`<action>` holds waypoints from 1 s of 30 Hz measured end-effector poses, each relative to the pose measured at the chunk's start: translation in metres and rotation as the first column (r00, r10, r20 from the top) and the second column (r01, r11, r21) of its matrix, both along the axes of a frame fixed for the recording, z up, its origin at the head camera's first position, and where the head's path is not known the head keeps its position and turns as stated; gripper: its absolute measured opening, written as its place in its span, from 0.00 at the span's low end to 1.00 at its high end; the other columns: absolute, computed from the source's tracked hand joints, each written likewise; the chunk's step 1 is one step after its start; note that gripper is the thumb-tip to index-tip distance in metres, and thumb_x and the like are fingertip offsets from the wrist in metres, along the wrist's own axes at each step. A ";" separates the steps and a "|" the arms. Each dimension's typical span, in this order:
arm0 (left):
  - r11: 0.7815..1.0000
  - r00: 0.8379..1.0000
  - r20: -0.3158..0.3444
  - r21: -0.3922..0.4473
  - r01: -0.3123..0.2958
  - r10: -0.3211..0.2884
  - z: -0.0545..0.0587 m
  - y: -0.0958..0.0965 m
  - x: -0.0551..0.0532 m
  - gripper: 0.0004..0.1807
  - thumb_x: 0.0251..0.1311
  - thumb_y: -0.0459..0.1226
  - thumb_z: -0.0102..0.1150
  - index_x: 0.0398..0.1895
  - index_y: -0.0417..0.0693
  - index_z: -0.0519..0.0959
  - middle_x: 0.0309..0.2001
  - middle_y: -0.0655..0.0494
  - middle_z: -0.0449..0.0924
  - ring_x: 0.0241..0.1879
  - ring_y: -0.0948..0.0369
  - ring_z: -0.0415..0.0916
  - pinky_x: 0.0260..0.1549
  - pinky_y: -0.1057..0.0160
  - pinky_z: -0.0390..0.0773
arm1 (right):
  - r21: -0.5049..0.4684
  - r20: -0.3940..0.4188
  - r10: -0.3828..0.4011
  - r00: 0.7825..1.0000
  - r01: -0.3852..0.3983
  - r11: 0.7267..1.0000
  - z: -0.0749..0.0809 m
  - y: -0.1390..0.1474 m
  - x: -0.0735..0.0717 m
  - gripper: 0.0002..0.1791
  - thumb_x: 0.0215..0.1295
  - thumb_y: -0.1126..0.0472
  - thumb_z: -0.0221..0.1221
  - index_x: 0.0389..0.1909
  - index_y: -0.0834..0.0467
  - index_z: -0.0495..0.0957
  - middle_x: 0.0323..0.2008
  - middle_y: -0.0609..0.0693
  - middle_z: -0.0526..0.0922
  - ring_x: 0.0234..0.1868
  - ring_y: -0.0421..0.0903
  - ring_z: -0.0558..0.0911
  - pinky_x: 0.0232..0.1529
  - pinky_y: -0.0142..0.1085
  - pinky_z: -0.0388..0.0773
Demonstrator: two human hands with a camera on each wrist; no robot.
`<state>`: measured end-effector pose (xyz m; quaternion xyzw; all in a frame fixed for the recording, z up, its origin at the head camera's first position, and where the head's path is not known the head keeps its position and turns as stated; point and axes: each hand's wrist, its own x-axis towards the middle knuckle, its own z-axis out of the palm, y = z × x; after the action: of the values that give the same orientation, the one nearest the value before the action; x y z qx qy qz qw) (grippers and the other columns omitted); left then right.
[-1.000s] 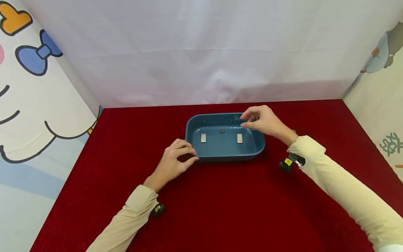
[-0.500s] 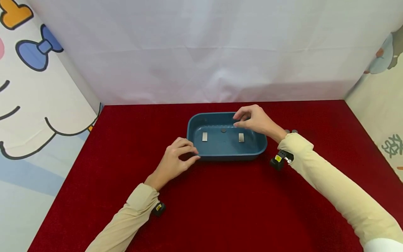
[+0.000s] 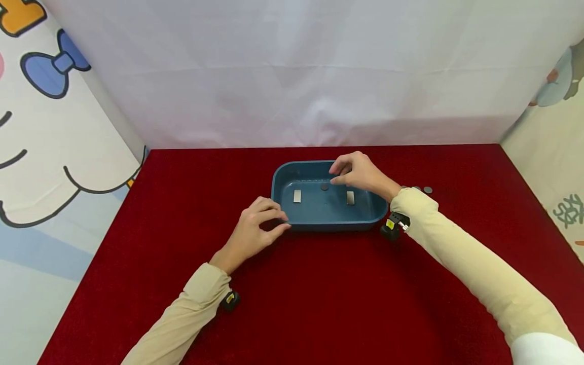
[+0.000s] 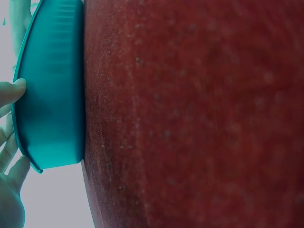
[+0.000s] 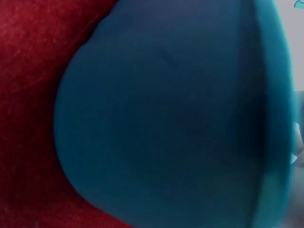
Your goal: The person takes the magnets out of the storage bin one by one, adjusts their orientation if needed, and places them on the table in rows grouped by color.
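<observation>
A blue plastic tray (image 3: 328, 223) with raised walls and rounded corners sits on a red tabletop. At its near left corner my left hand (image 3: 251, 230) holds the rim, thumb and fingertips (image 4: 19, 88) at the edge. My right hand (image 3: 360, 171) hovers above the tray's far right part, thumb and fingers curved toward each other; whether something small is between them cannot be seen. Inside the tray lie a small light rectangular piece (image 3: 297, 196) on the left, a greyer metallic-looking rectangular piece (image 3: 350, 197) on the right, and a small dark disc (image 3: 324, 187) between them, farther back.
Several small grey discs, one (image 3: 427, 190) in plain sight, lie on the red tabletop (image 3: 310, 294) right of the tray, partly behind the right wrist. A white cloth (image 3: 292, 76) hangs behind the table, and printed panels stand at both sides.
My right hand has moved left over the tray, uncovering grey discs on the table to its right. My left hand has stayed at the rim. The tray's contents look unmoved.
</observation>
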<state>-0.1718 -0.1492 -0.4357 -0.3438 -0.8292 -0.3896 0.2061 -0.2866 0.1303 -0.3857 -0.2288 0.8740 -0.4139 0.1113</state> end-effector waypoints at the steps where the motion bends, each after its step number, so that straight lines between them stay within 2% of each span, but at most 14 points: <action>1: 1.000 1.000 -0.001 0.000 0.001 -0.001 0.000 0.000 0.000 0.06 0.47 0.32 0.72 0.28 0.43 0.84 0.37 0.53 0.78 0.42 0.58 0.71 0.42 0.59 0.76 | 0.009 0.005 -0.005 1.000 0.005 1.000 0.000 -0.001 -0.001 0.13 0.57 0.65 0.65 0.42 0.67 0.80 0.41 0.60 0.81 0.36 0.52 0.79 0.32 0.39 0.79; 7: 1.000 1.000 0.012 0.000 0.001 -0.001 0.002 0.002 0.000 0.06 0.48 0.33 0.72 0.28 0.44 0.84 0.37 0.54 0.78 0.43 0.58 0.71 0.43 0.59 0.76 | 0.042 -0.017 -0.010 1.000 0.011 0.999 -0.001 -0.006 -0.003 0.12 0.56 0.67 0.66 0.40 0.66 0.80 0.36 0.56 0.81 0.34 0.50 0.79 0.32 0.39 0.79; 14: 1.000 1.000 0.014 -0.011 -0.002 0.002 0.005 0.002 0.001 0.05 0.48 0.33 0.72 0.28 0.44 0.84 0.36 0.54 0.78 0.43 0.58 0.71 0.43 0.59 0.76 | 0.080 -0.053 0.035 0.998 -0.031 0.996 -0.006 -0.013 -0.005 0.11 0.56 0.69 0.65 0.40 0.68 0.81 0.39 0.61 0.82 0.37 0.52 0.80 0.40 0.42 0.79; 20: 1.000 0.999 0.042 -0.012 -0.008 0.009 0.005 0.001 0.002 0.05 0.49 0.34 0.72 0.29 0.45 0.84 0.36 0.54 0.78 0.43 0.58 0.71 0.43 0.59 0.76 | 0.107 -0.075 0.072 0.995 -0.064 0.992 -0.008 -0.021 -0.004 0.10 0.55 0.71 0.64 0.40 0.67 0.82 0.39 0.60 0.83 0.36 0.52 0.81 0.39 0.43 0.79; 26: 1.000 0.999 0.043 -0.005 -0.002 0.002 0.005 0.002 0.002 0.05 0.48 0.33 0.72 0.28 0.44 0.84 0.36 0.54 0.78 0.43 0.58 0.71 0.43 0.59 0.76 | 0.188 -0.135 0.110 0.985 -0.084 0.979 -0.015 -0.026 -0.005 0.10 0.54 0.72 0.64 0.39 0.67 0.82 0.38 0.59 0.83 0.34 0.51 0.81 0.38 0.42 0.79; 30: 1.000 0.999 0.047 -0.004 -0.001 0.002 0.004 0.002 0.002 0.05 0.48 0.33 0.72 0.28 0.44 0.84 0.36 0.54 0.78 0.43 0.58 0.71 0.43 0.59 0.76 | 0.223 -0.138 0.127 0.982 -0.094 0.970 -0.016 -0.028 -0.002 0.11 0.54 0.72 0.63 0.41 0.68 0.82 0.39 0.60 0.83 0.35 0.51 0.81 0.38 0.43 0.79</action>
<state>-0.1697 -0.1474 -0.4317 -0.3343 -0.8348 -0.3959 0.1860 -0.2886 0.1022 -0.4017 -0.2947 0.9055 -0.2914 0.0917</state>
